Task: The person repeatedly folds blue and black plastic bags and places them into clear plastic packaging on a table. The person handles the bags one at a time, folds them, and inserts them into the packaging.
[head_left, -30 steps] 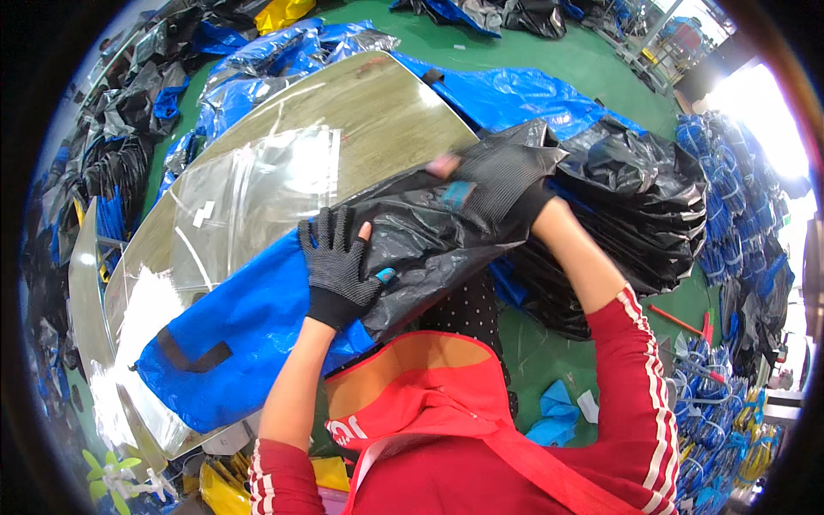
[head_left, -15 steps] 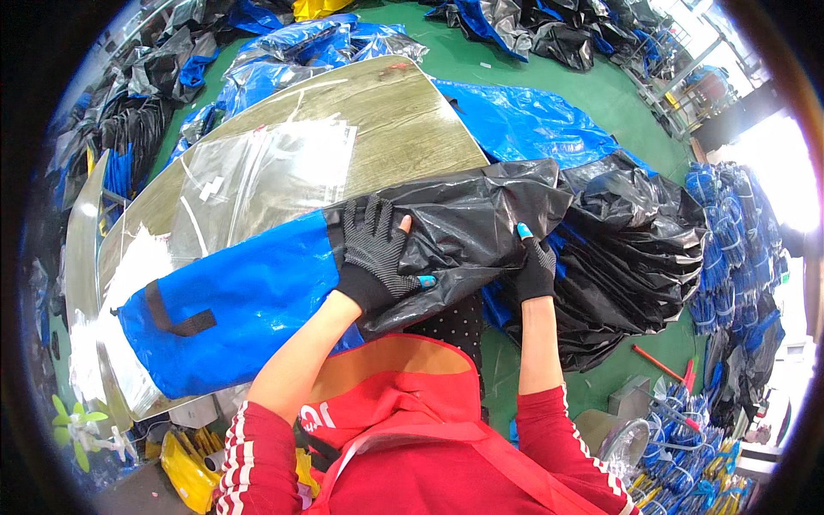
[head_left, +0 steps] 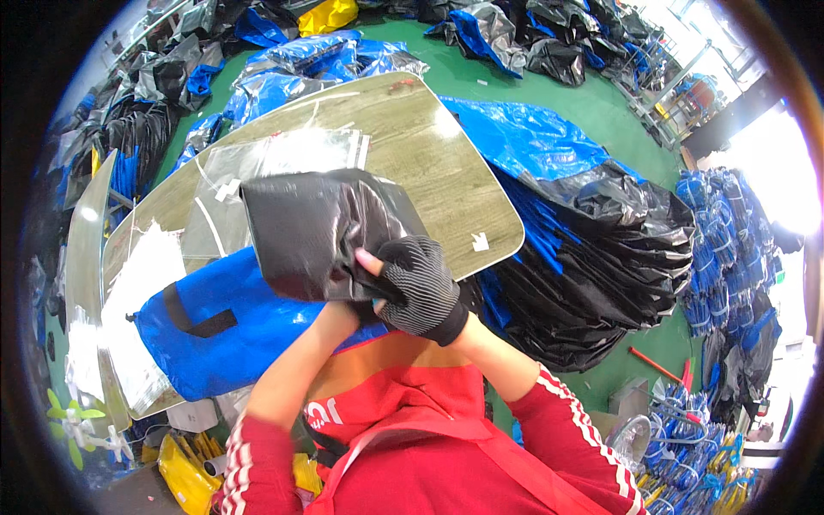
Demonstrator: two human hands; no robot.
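— How many folded black bags were up in the hands?
— One folded black bag [head_left: 318,232].
— And gloves?
— One dark knit glove [head_left: 419,287] showed clearly; the other hand was mostly hidden behind the bag.
— Blue pouches on the table?
— One blue pouch [head_left: 215,335], on one wooden table [head_left: 438,163].
— Clear plastic sleeves?
— One stack of clear sleeves [head_left: 283,159]; I couldn't count the sheets.
— Heaps on the floor?
— Too many black and blue heaps to count.

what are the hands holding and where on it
Both hands hold a folded black plastic bag by its lower right corner. The gloved right hand grips it there; the left hand is mostly hidden behind it.
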